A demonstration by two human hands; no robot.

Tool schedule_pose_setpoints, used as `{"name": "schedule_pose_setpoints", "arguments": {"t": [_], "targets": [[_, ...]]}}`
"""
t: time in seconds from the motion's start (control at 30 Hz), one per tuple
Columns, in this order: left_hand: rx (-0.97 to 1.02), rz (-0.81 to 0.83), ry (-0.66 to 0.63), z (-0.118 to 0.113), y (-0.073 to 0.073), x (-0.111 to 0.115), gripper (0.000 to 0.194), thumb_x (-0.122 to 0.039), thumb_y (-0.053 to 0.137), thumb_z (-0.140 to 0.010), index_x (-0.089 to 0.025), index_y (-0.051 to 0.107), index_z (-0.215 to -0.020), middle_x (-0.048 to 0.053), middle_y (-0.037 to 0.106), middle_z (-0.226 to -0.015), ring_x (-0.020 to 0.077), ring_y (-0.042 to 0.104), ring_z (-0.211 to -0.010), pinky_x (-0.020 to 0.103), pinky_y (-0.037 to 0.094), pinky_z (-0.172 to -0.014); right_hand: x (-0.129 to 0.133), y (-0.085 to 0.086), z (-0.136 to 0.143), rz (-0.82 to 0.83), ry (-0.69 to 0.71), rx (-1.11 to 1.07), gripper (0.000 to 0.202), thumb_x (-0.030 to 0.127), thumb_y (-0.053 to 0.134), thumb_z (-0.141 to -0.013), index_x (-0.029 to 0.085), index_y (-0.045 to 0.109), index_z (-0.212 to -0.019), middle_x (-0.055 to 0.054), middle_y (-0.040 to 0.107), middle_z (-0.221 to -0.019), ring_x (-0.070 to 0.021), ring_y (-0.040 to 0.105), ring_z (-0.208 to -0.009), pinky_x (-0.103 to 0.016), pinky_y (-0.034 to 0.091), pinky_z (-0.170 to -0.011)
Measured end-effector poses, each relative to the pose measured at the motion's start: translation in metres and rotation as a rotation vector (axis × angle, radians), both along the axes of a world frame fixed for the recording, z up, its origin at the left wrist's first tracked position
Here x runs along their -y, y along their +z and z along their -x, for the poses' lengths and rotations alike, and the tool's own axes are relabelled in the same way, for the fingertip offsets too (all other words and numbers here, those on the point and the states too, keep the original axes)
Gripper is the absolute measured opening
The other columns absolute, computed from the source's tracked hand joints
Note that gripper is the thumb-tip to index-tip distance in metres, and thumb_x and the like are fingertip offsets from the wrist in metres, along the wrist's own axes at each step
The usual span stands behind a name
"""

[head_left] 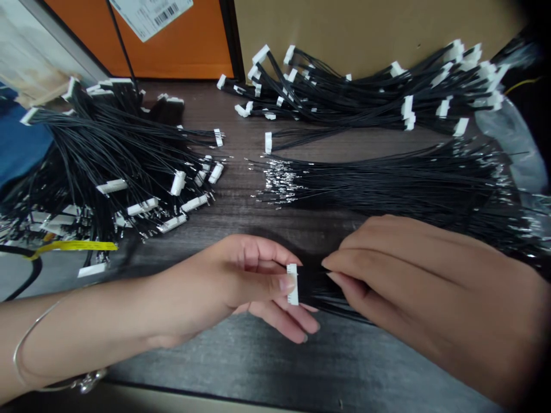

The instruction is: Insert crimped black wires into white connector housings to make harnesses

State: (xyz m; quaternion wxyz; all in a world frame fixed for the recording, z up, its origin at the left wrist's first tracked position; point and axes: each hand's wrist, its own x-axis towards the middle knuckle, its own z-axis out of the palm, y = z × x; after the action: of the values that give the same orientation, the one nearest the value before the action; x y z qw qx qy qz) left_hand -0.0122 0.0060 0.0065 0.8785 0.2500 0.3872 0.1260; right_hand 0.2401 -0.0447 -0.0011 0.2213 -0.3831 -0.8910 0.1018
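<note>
Near the front of the table, my left hand [258, 287] pinches a white connector housing [293, 292] between thumb and fingers. Black wires [318, 292] run from the housing to the right, passing under my right hand [404, 281]. The thumb and index finger of that right hand are pressed together on a thin black wire just right of the housing. How far the wire's end sits in the housing I cannot make out. Beyond my right hand lies a bundle of loose black wires [370, 178] with shiny metal terminals at their ends.
A heap of black wire harnesses [107, 132] with white connectors lies at the left, beside a yellow tag [77, 246]. More harnesses [344, 92] lie along the back, before a cardboard box [365, 34] and an orange panel [185, 46]. The dark tabletop's [193, 367] edge runs along the front.
</note>
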Motion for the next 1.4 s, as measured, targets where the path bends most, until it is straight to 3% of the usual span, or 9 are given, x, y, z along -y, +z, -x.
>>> {"name": "schedule_pose_setpoints", "arguments": {"t": [0.1,0.3,0.47,0.63,0.77,0.9,1.07,1.27,1.4], "targets": [[-0.004,0.0,0.008,-0.001,-0.001,0.001,0.004,-0.009,0.083,-0.093,-0.012,0.084,-0.093,0.005,0.084,-0.077,0.0195,0.086,-0.078,0.027,0.071,-0.072,-0.005,-0.001,0.01,-0.069,0.119,0.054,0.035,0.003,0.048,-0.106,0.022,0.071,-0.087,-0.004,0.069,-0.091,-0.0224,0.06,-0.083,-0.042,0.051,-0.08],[-0.013,-0.044,0.014,0.003,-0.005,0.004,0.009,-0.013,0.091,-0.089,-0.013,0.083,-0.093,0.008,0.086,-0.084,0.0213,0.086,-0.08,0.031,0.072,-0.077,-0.011,-0.003,0.018,-0.036,0.08,-0.069,0.027,0.004,0.052,-0.107,0.016,0.07,-0.09,-0.002,0.068,-0.083,-0.0185,0.059,-0.076,-0.036,0.051,-0.073],[0.015,-0.113,0.057,0.001,-0.001,0.005,0.025,-0.027,0.103,-0.08,-0.014,0.085,-0.09,0.007,0.087,-0.079,0.0185,0.085,-0.076,0.025,0.07,-0.074,-0.011,0.017,0.003,-0.046,0.042,0.032,0.037,0.039,0.065,-0.109,0.006,0.066,-0.126,-0.018,0.077,-0.118,-0.029,0.072,-0.109,-0.044,0.062,-0.091],[0.247,-0.241,0.003,0.005,-0.005,0.016,0.022,-0.031,0.098,-0.088,-0.019,0.081,-0.095,0.008,0.09,-0.078,0.0191,0.086,-0.068,0.022,0.067,-0.063,0.006,0.014,-0.035,-0.17,-0.1,0.159,0.027,-0.004,0.057,-0.085,0.016,0.07,-0.098,-0.008,0.075,-0.084,-0.026,0.069,-0.078,-0.043,0.061,-0.075],[0.397,-0.249,-0.055,0.005,-0.008,0.028,0.016,-0.028,0.095,-0.092,-0.021,0.083,-0.101,0.005,0.09,-0.083,0.0181,0.087,-0.073,0.023,0.067,-0.069,0.024,0.009,-0.065,-0.247,-0.239,0.007,0.031,-0.006,0.05,-0.091,0.021,0.065,-0.092,-0.005,0.073,-0.086,-0.021,0.069,-0.078,-0.035,0.059,-0.07],[0.382,-0.318,-0.021,0.003,-0.007,0.027,0.031,-0.033,0.1,-0.086,-0.023,0.085,-0.112,0.005,0.09,-0.098,0.0205,0.086,-0.089,0.029,0.068,-0.078,0.03,0.007,-0.082,-0.265,-0.317,-0.225,0.021,0.012,0.056,-0.108,0.021,0.064,-0.09,-0.002,0.071,-0.088,-0.0175,0.071,-0.081,-0.032,0.061,-0.073],[0.287,-0.414,-0.067,-0.001,-0.019,0.017,0.037,-0.048,0.093,-0.091,-0.018,0.08,-0.109,0.01,0.087,-0.098,0.0252,0.083,-0.093,0.036,0.065,-0.08,0.012,0.008,-0.092,-0.194,-0.365,-0.574,0.043,0.045,0.059,-0.114,0.019,0.058,-0.08,0.004,0.062,-0.073,-0.0136,0.067,-0.07,-0.031,0.061,-0.072],[0.19,-0.437,-0.181,-0.007,-0.028,0.023,0.05,-0.06,0.099,-0.078,-0.019,0.075,-0.096,0.004,0.082,-0.085,0.0167,0.076,-0.076,0.03,0.06,-0.076,-0.013,0.074,-0.074,0.056,-0.348,-0.886,0.054,0.047,0.047,-0.117,0.024,0.037,-0.069,0.004,0.021,-0.055,-0.0134,0.027,-0.048,-0.03,0.039,-0.05],[0.138,-0.485,-0.261,-0.007,-0.033,0.025,0.05,-0.062,0.098,-0.077,-0.02,0.076,-0.094,0.001,0.08,-0.087,0.0131,0.072,-0.073,0.029,0.058,-0.079,-0.038,0.127,-0.002,0.525,-0.233,-0.816,0.053,0.044,0.037,-0.117,0.026,0.033,-0.067,0.008,0.014,-0.055,-0.0119,0.01,-0.044,-0.028,0.023,-0.038]]}}
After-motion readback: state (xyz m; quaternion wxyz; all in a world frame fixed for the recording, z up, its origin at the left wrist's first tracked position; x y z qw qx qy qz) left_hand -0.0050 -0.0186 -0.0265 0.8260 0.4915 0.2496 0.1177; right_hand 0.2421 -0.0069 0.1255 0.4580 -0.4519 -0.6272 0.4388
